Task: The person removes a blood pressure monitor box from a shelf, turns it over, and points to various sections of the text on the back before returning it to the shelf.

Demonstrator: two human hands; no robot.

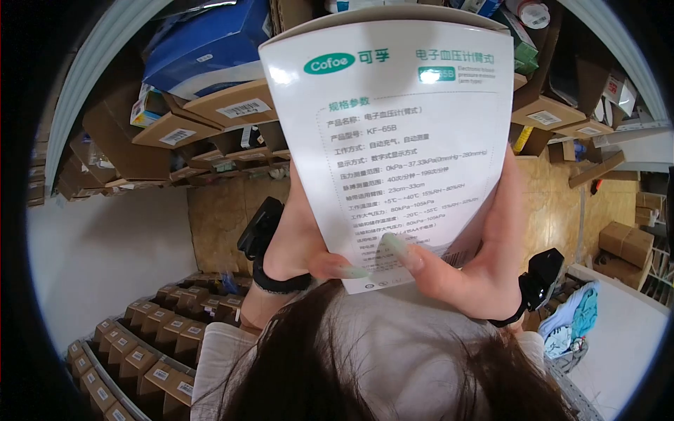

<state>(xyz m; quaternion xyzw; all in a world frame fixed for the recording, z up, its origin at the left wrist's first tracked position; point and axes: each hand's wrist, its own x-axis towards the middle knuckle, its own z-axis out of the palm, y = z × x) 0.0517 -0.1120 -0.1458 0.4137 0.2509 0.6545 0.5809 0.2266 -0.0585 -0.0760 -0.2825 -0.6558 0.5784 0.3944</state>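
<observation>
A white Cofoe box (407, 140) with green and grey print fills the middle of the head view, its printed face turned to the camera. My left hand (302, 238) grips its lower left side, with the thumb across the bottom of the face. On the lower right, my right hand (477, 274) holds the same box, its thumb over the small print. The other fingers of both hands are mostly hidden behind the box. Each wrist wears a black strap with a black device.
Shelves with labelled cardboard bins (246, 107) run across the top, one under a blue box (210, 49). More small bins (158, 333) stand at lower left. At right are cardboard boxes (621, 242) and blue cloth (583, 309) by a white surface (632, 337).
</observation>
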